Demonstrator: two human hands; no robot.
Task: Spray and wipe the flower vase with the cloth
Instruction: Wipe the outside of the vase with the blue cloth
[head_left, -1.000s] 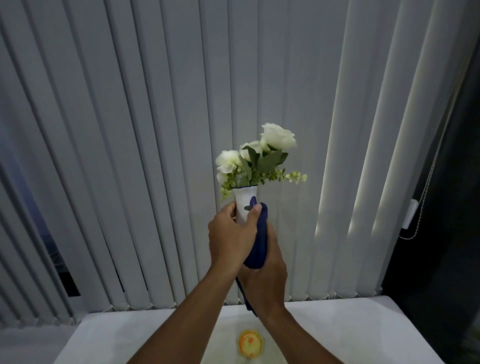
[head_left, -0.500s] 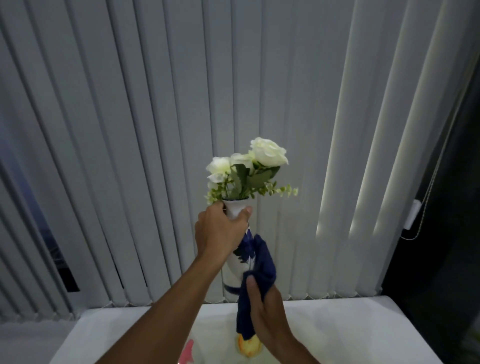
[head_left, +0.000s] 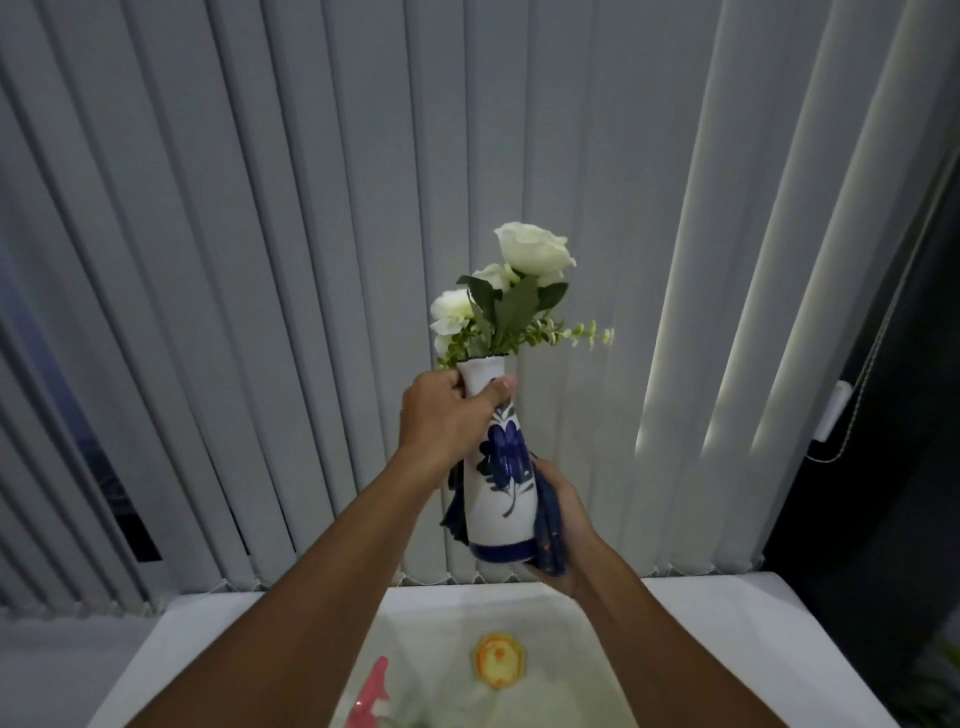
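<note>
A white vase (head_left: 503, 514) with a blue flower pattern and a blue band at its base is held up in the air, tilted slightly. White roses (head_left: 530, 254) with green leaves stick out of its mouth. My left hand (head_left: 447, 426) grips the vase's neck. My right hand (head_left: 563, 525) presses a dark blue cloth (head_left: 549, 530) against the vase's lower right side and base; a bit of cloth also shows at the vase's left. The pink trigger of a spray bottle (head_left: 371, 691) shows on the table below, partly hidden by my left arm.
A white table (head_left: 727, 649) lies below, with a yellow-orange flower-shaped object (head_left: 498, 659) on it. Grey vertical blinds (head_left: 260, 260) fill the background. A blind cord and its white fitting (head_left: 834, 415) hang at the right, next to a dark area.
The vase now shows its blue pattern fully. My right hand with the cloth has moved from the vase's front to its lower right side and base. My left hand stays on the neck.
</note>
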